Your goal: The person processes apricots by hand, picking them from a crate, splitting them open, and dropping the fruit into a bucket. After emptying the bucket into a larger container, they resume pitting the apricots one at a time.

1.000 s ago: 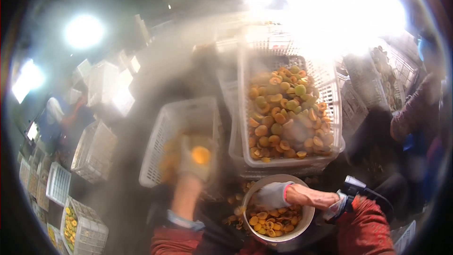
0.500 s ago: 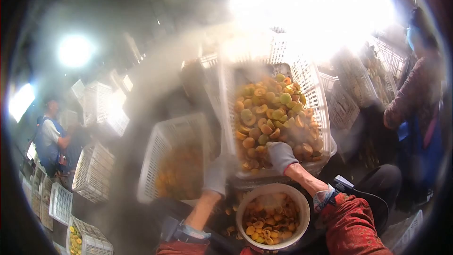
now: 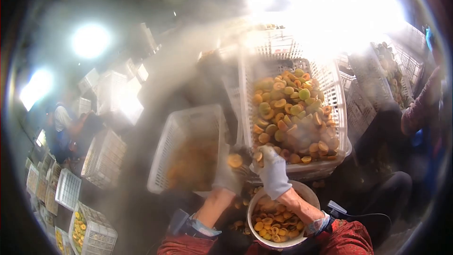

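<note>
My right hand (image 3: 273, 172), in a pale glove, is closed with a halved apricot (image 3: 259, 158) at its fingertips, above the near edge of the large white crate (image 3: 339, 113). That crate holds a heap of orange and greenish apricot halves (image 3: 288, 113). My left hand (image 3: 227, 175), gloved and hazy, is just left of the right one, its fingers partly hidden by blur. Another apricot half (image 3: 234, 160) shows at its fingertips. Below both hands stands a round white bucket (image 3: 315, 202) with apricot pieces (image 3: 273, 222) inside.
A smaller white crate (image 3: 160, 153) with blurred orange fruit stands to the left. More crates (image 3: 104, 158) line the far left, one holding yellow-green fruit (image 3: 78, 229). One person (image 3: 63, 123) is at left; another person's arm (image 3: 420, 111) shows at right. Glare and haze cover the top.
My right hand has come away from the heap, left toward my left hand, and now holds an apricot half. Another half now shows at my left fingertips. The whole view has shifted.
</note>
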Tool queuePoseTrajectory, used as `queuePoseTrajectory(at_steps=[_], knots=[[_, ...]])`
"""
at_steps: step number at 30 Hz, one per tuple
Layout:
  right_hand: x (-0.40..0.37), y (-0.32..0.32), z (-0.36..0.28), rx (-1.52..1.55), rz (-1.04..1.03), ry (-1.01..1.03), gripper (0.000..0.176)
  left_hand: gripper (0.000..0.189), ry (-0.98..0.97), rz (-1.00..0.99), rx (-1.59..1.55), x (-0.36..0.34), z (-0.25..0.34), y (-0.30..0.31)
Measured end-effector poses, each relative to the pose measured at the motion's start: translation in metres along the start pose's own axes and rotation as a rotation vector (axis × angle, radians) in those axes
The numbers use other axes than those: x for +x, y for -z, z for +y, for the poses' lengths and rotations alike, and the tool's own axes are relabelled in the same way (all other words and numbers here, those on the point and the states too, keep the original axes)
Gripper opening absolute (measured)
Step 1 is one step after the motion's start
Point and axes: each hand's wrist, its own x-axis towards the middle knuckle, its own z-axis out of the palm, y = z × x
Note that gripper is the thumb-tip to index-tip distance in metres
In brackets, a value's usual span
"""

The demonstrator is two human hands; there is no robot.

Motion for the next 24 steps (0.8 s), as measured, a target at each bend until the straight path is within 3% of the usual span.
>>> queuePoseTrajectory(at_steps=[2, 3, 5, 9, 12, 16, 19, 21, 24], knots=[[-0.018, -0.028, 0.029, 0.148, -0.149, -0.141, 0.017, 0.039, -0.106, 0.034, 0.400, -0.015, 0.001, -0.015], [-0.022, -0.021, 0.014, -0.099, -0.147, -0.017, 0.017, 0.039, -0.100, 0.034, 0.402, -0.021, -0.001, -0.025], [-0.027, -0.024, 0.008, -0.095, -0.214, -0.095, 0.023, 0.041, -0.229, 0.072, 0.643, -0.028, -0.005, -0.039], [-0.026, -0.032, 0.002, -0.067, -0.272, -0.243, 0.037, 0.041, -0.149, 0.139, 0.473, -0.021, -0.006, -0.032], [-0.028, -0.036, 0.001, -0.187, -0.309, -0.144, 0.044, 0.040, -0.179, 0.206, 0.487, -0.028, -0.010, -0.049], [-0.028, -0.030, -0.009, -0.094, -0.298, -0.179, 0.043, 0.040, -0.261, 0.225, 0.562, -0.027, -0.013, -0.044], [-0.031, -0.032, -0.005, -0.195, -0.426, -0.176, 0.039, 0.042, -0.288, 0.313, 0.669, -0.028, -0.011, -0.041], [-0.034, -0.024, -0.002, -0.129, -0.575, -0.091, 0.032, 0.043, -0.287, 0.348, 0.711, -0.029, -0.009, -0.035], [-0.039, -0.039, 0.024, 0.045, -0.532, 0.009, 0.028, 0.044, -0.255, 0.259, 0.817, -0.033, -0.008, -0.030]])
